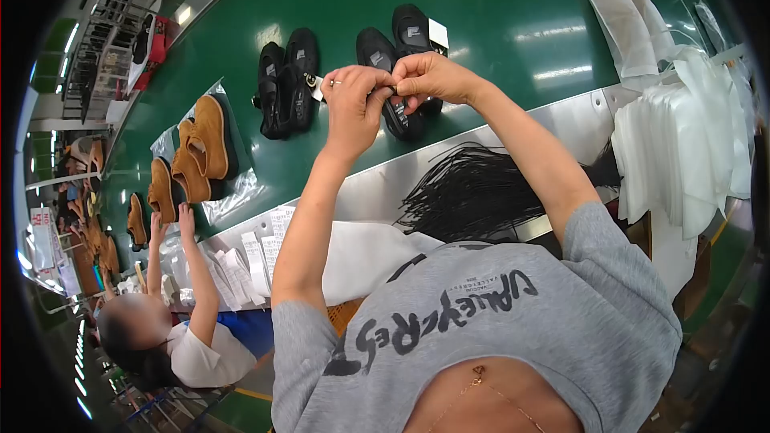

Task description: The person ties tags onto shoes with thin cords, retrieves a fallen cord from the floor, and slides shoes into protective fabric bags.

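My left hand (351,103), with a ring on one finger, meets my right hand (437,80) above a pair of black shoes (375,50). The fingertips of both pinch together at a small dark piece too small to name. Beside the left hand's fingers is a small white tag (318,89). Another white tag (437,34) hangs at the far shoe of that pair, partly behind it. My hands hide part of these shoes. A second pair of black shoes (298,72) stands just left of my left hand.
A bundle of black cords (469,192) lies on the green table's (513,0) metal edge. Stacked white bags (682,128) hang at right, below translucent sheets (626,16). On the left, a co-worker (212,353) reaches toward tan shoes (210,138) on plastic; paper slips (255,261) lie nearby.
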Action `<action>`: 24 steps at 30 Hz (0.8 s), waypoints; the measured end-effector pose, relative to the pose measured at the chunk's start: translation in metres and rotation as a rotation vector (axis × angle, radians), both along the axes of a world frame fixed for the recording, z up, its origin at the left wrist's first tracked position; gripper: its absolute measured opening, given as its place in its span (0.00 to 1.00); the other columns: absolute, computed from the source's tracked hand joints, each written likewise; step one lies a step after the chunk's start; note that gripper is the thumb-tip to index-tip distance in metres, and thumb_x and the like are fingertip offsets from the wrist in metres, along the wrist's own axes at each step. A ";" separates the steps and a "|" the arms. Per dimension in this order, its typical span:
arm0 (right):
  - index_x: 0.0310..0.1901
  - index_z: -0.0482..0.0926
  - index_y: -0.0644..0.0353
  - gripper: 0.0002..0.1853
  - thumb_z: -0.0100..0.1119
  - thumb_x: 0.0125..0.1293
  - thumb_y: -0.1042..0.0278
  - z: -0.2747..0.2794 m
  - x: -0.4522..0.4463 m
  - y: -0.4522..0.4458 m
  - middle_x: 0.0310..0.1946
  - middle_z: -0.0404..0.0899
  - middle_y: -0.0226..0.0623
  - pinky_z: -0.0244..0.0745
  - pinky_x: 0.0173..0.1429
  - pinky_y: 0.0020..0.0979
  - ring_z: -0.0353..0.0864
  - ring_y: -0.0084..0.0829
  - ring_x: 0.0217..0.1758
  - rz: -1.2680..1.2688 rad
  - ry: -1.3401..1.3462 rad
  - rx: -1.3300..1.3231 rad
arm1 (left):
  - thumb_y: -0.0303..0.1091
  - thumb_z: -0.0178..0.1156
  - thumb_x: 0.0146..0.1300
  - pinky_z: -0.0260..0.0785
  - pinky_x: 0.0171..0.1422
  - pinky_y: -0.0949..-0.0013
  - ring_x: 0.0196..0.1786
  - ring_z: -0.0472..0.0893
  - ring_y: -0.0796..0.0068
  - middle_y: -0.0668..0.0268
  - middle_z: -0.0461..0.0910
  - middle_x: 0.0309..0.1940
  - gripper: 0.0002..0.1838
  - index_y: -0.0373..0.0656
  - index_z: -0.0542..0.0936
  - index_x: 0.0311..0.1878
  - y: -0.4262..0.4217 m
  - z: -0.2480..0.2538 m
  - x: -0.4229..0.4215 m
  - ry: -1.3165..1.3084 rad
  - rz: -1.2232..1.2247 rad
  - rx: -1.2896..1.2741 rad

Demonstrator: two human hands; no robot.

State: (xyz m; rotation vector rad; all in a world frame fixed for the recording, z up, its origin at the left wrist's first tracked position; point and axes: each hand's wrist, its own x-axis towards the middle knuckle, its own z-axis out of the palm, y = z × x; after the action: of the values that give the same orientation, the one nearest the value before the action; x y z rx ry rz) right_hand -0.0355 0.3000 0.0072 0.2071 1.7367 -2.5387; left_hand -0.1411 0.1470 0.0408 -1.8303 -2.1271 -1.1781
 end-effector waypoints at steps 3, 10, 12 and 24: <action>0.37 0.74 0.61 0.06 0.58 0.59 0.72 0.004 0.007 -0.014 0.28 0.79 0.33 0.73 0.31 0.18 0.77 0.18 0.26 -0.140 0.054 0.027 | 0.29 0.59 0.53 0.52 0.56 0.66 0.44 0.71 0.68 0.70 0.74 0.35 0.04 0.46 0.76 0.33 -0.007 -0.004 -0.004 0.033 0.003 -0.041; 0.37 0.80 0.64 0.06 0.60 0.58 0.75 0.007 0.015 -0.050 0.28 0.80 0.31 0.70 0.28 0.16 0.75 0.15 0.25 -0.569 0.228 0.395 | 0.40 0.60 0.59 0.59 0.42 0.79 0.40 0.73 0.84 0.75 0.77 0.36 0.09 0.50 0.76 0.40 -0.014 -0.025 0.008 -1.842 -0.296 -0.087; 0.36 0.80 0.64 0.05 0.60 0.58 0.74 0.002 0.013 -0.055 0.28 0.80 0.31 0.70 0.28 0.16 0.75 0.15 0.25 -0.615 0.284 0.520 | 0.38 0.59 0.60 0.60 0.46 0.76 0.42 0.73 0.83 0.76 0.76 0.38 0.09 0.51 0.76 0.43 -0.014 -0.033 0.010 -1.876 -0.261 -0.068; 0.36 0.78 0.62 0.03 0.57 0.61 0.73 0.032 0.018 -0.041 0.43 0.79 0.34 0.65 0.25 0.13 0.71 0.11 0.23 -0.731 0.240 0.334 | 0.37 0.51 0.63 0.66 0.37 0.62 0.35 0.76 0.56 0.59 0.76 0.30 0.09 0.43 0.75 0.36 -0.004 -0.051 0.031 -0.663 -0.088 -0.241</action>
State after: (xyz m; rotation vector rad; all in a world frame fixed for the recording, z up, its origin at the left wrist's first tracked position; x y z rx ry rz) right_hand -0.0174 0.2588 0.0395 0.6942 2.5636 -2.7728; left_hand -0.1101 0.1427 -0.0099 -1.8111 -2.6385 -1.8260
